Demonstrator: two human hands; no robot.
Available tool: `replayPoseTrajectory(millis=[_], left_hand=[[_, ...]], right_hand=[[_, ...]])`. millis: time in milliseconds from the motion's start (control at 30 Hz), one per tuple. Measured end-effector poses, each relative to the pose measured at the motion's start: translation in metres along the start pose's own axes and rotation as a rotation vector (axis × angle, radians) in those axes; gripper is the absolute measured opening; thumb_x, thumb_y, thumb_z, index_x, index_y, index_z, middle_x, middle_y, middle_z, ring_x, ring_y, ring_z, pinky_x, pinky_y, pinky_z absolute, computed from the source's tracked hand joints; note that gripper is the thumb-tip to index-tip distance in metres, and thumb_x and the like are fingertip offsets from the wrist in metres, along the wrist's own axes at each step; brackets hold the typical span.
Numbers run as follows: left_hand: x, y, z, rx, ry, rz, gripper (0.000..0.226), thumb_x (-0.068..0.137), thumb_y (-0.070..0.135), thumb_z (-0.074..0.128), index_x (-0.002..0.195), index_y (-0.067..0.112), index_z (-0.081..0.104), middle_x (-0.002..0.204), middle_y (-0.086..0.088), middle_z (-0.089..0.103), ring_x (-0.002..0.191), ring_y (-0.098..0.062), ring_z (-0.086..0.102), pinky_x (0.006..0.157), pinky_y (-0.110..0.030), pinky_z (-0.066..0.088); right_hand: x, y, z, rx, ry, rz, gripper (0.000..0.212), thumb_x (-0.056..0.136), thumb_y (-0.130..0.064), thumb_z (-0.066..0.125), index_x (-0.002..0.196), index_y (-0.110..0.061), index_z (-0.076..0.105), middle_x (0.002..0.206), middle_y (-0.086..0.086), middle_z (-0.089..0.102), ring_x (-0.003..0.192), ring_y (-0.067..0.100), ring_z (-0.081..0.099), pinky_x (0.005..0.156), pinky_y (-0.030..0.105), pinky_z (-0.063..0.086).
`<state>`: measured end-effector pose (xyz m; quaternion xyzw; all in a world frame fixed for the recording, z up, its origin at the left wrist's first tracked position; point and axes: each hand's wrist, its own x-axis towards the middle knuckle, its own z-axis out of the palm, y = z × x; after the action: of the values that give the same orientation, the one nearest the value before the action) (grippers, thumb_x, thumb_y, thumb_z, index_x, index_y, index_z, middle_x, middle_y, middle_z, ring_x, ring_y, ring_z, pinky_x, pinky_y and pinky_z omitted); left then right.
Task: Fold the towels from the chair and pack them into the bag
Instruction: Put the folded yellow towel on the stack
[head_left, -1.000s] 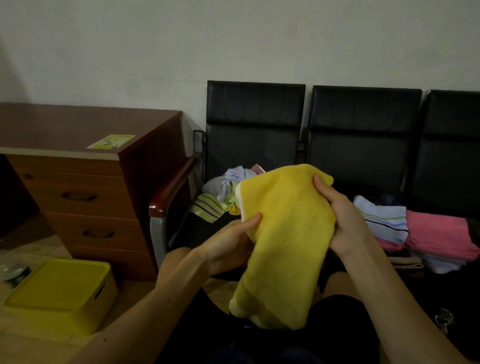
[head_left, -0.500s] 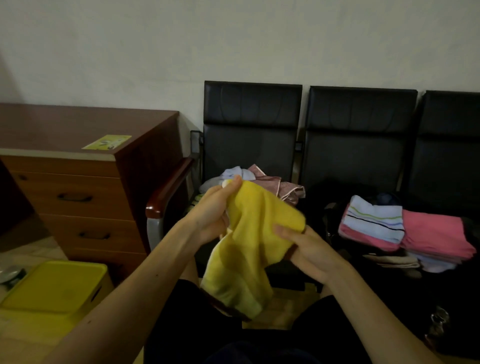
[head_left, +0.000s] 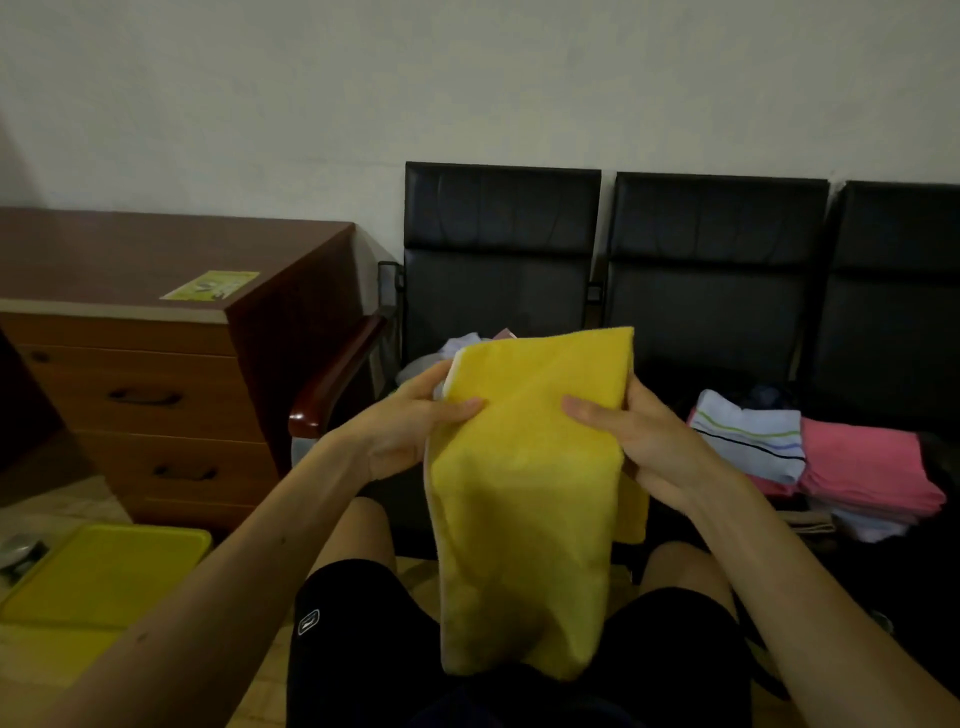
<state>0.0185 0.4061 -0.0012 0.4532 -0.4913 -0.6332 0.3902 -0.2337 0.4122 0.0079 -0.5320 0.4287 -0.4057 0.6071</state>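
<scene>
One yellow terry towel is held up over the person's lap, hanging lengthwise between the knees, its top edge level with the chair seats. Two hands hold it. The left hand pinches the upper left edge, thumb on the front. The right hand grips the upper right edge, thumb pressed across the front.

Three black padded chairs stand side by side against a pale plaster wall. A loose heap of pale unfolded towels lies on the leftmost seat, mostly hidden behind the yellow one. Further right sits a folded stack: one white towel with thin coloured stripes, one pink towel beside it, and more layers beneath that cannot be counted.

To the left is one brown wooden desk with three drawers, two showing dark handles, and one yellow-green sticker on its top. One yellow plastic lidded box rests on the tiled floor.
</scene>
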Motion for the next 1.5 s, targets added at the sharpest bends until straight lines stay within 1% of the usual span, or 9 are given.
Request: replayPoseTrajectory(millis=[67, 200, 367, 600, 833, 933, 1167, 1367, 1500], left_hand=[[0.001, 0.002, 0.003, -0.005, 0.148, -0.005, 0.074, 0.082, 0.021, 0.074, 0.147, 0.027, 0.04, 0.138, -0.009, 0.053, 0.115, -0.029, 0.061, 0.086, -0.044, 0.057], [0.003, 0.005, 0.011, -0.037, 0.318, 0.024, 0.046, 0.091, 0.016, 0.069, 0.132, 0.023, 0.049, 0.121, -0.006, 0.057, 0.102, -0.023, 0.063, 0.067, -0.031, 0.055], [0.001, 0.022, 0.007, 0.066, 0.268, 0.099, 0.021, 0.095, 0.028, 0.061, 0.115, 0.027, 0.067, 0.126, -0.004, 0.063, 0.114, -0.023, 0.062, 0.091, -0.04, 0.053], [-0.001, 0.027, -0.009, 0.194, 0.406, 0.294, 0.029, 0.098, 0.033, 0.057, 0.124, 0.026, 0.066, 0.131, 0.002, 0.059, 0.123, -0.021, 0.053, 0.107, -0.051, 0.044], [0.004, 0.017, -0.011, 0.425, 0.524, 0.442, 0.044, 0.091, 0.021, 0.068, 0.134, 0.016, 0.06, 0.121, 0.003, 0.064, 0.106, -0.01, 0.063, 0.084, -0.025, 0.054], [0.006, 0.013, -0.011, 0.552, 0.556, 0.495, 0.039, 0.09, 0.023, 0.07, 0.128, 0.017, 0.065, 0.107, 0.012, 0.067, 0.097, -0.003, 0.065, 0.083, -0.025, 0.056], [0.006, 0.007, -0.009, 0.865, 0.634, 0.591, 0.025, 0.092, 0.025, 0.068, 0.115, 0.017, 0.071, 0.091, 0.009, 0.067, 0.078, 0.003, 0.062, 0.069, -0.011, 0.045], [0.01, 0.006, -0.007, 1.001, 0.6, 0.602, 0.023, 0.093, 0.027, 0.066, 0.112, 0.015, 0.071, 0.085, -0.004, 0.071, 0.074, -0.012, 0.068, 0.074, -0.03, 0.058], [0.008, 0.004, -0.006, 1.018, 0.585, 0.617, 0.021, 0.092, 0.028, 0.067, 0.107, 0.014, 0.072, 0.081, -0.003, 0.071, 0.071, -0.013, 0.067, 0.072, -0.031, 0.057]], right_hand=[[-0.001, 0.001, -0.007, -0.103, -0.047, 0.027, 0.097, 0.057, -0.03, 0.088, 0.143, -0.029, 0.042, 0.125, 0.002, 0.067, 0.109, 0.022, 0.068, 0.085, 0.041, 0.058], [0.005, -0.004, -0.015, 0.002, 0.24, -0.06, 0.088, 0.08, -0.012, 0.078, 0.152, -0.019, 0.029, 0.114, 0.013, 0.067, 0.093, 0.019, 0.07, 0.068, 0.028, 0.057], [0.003, -0.018, -0.008, -0.217, 0.058, -0.29, 0.056, 0.079, -0.008, 0.077, 0.13, -0.024, 0.057, 0.103, 0.004, 0.073, 0.093, 0.015, 0.071, 0.077, 0.027, 0.059], [0.009, -0.037, -0.002, -0.49, -0.011, -0.351, 0.05, 0.078, -0.012, 0.081, 0.114, -0.039, 0.06, 0.112, -0.003, 0.066, 0.099, 0.014, 0.069, 0.081, 0.038, 0.061], [0.01, -0.032, 0.001, -0.674, 0.026, -0.362, 0.063, 0.077, -0.022, 0.083, 0.134, -0.023, 0.056, 0.121, -0.01, 0.059, 0.113, 0.014, 0.06, 0.097, 0.042, 0.053], [0.014, -0.029, -0.003, -0.761, 0.075, -0.336, 0.068, 0.075, -0.027, 0.084, 0.136, -0.024, 0.055, 0.13, -0.003, 0.058, 0.118, 0.019, 0.057, 0.099, 0.046, 0.051], [0.022, -0.018, -0.009, -0.78, 0.223, -0.372, 0.06, 0.075, -0.023, 0.085, 0.13, -0.018, 0.062, 0.115, -0.007, 0.064, 0.106, 0.012, 0.062, 0.094, 0.035, 0.053], [0.029, -0.007, -0.016, -0.909, 0.357, -0.416, 0.016, 0.081, -0.026, 0.079, 0.094, -0.019, 0.075, 0.084, -0.005, 0.068, 0.08, 0.009, 0.063, 0.078, 0.034, 0.055], [0.029, -0.005, -0.018, -0.961, 0.37, -0.456, 0.011, 0.087, -0.028, 0.073, 0.094, -0.02, 0.074, 0.074, -0.013, 0.06, 0.072, 0.005, 0.055, 0.066, 0.023, 0.045]])
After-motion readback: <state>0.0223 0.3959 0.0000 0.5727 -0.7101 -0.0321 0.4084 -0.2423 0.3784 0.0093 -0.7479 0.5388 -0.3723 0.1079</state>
